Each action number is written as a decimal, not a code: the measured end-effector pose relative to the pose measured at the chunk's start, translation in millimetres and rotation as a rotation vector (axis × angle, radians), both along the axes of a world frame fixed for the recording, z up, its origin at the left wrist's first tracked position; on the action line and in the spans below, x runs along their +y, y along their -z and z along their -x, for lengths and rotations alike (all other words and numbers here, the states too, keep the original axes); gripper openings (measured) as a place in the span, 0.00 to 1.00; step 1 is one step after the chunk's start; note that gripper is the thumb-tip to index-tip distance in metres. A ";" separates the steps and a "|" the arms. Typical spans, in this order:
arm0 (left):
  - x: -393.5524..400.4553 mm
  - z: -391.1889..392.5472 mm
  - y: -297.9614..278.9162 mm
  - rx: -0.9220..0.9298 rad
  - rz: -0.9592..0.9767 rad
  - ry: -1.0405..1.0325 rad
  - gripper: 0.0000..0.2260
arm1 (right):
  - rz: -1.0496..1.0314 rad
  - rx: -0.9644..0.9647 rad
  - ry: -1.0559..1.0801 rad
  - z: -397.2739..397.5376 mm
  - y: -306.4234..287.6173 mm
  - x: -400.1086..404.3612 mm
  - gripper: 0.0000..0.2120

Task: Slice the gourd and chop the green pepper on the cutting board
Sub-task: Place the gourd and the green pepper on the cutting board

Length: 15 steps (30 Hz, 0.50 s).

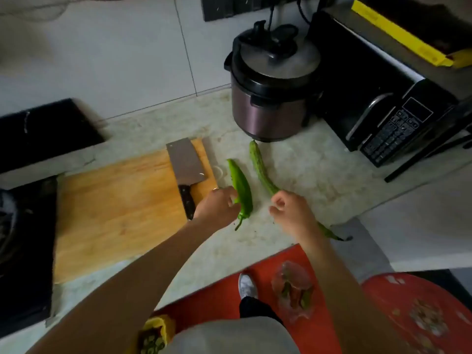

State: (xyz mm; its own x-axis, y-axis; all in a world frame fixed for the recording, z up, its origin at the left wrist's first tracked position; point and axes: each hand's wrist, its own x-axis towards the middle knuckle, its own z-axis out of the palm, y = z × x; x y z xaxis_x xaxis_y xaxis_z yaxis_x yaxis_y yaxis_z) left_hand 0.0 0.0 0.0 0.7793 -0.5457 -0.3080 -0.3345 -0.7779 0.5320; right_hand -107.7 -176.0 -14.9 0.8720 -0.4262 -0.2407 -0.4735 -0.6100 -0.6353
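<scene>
- We see no cutting done: the gourd (260, 172) and the green pepper (241, 190) both lie whole on the bench (306, 169), side by side just right of the cutting board (115, 208), neither one on it.
- The cutting board carries only the cleaver (187, 167), which lies flat along the board's right side with its dark handle pointing toward us; nobody holds it.
- Our left hand (217, 205) is at the stem end of the green pepper, fingers curled against it. Its grip looks closed around the pepper, though the fingertips are hidden behind the hand, so we judge this rather than see it plainly.
- Our right hand (291, 210) sits over the near part of the gourd, hiding its middle stretch. Its grip is loosely curled, thumb and forefinger bent toward each other; we cannot tell whether it pinches the gourd or only hovers above it.
- Behind the vegetables stand a pressure cooker (270, 88) and a microwave (378, 98), clear of the work area.
- By our reckoning the task is at its very start. Still to do: bring each vegetable onto the cutting board, take up the cleaver, slice the gourd and chop the green pepper.
</scene>
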 end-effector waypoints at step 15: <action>-87.0 -48.2 40.0 0.374 0.028 -0.601 0.40 | 0.180 0.201 -0.161 -57.4 41.7 -48.0 0.32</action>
State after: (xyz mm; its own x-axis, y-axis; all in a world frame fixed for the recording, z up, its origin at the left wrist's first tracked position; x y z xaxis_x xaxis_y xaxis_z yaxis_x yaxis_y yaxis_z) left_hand 48.2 -87.0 -40.0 0.7931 -0.0655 -0.6056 0.3577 -0.7546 0.5501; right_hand -50.3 -224.0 -56.6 0.8744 -0.3379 -0.3482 -0.4667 -0.7818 -0.4134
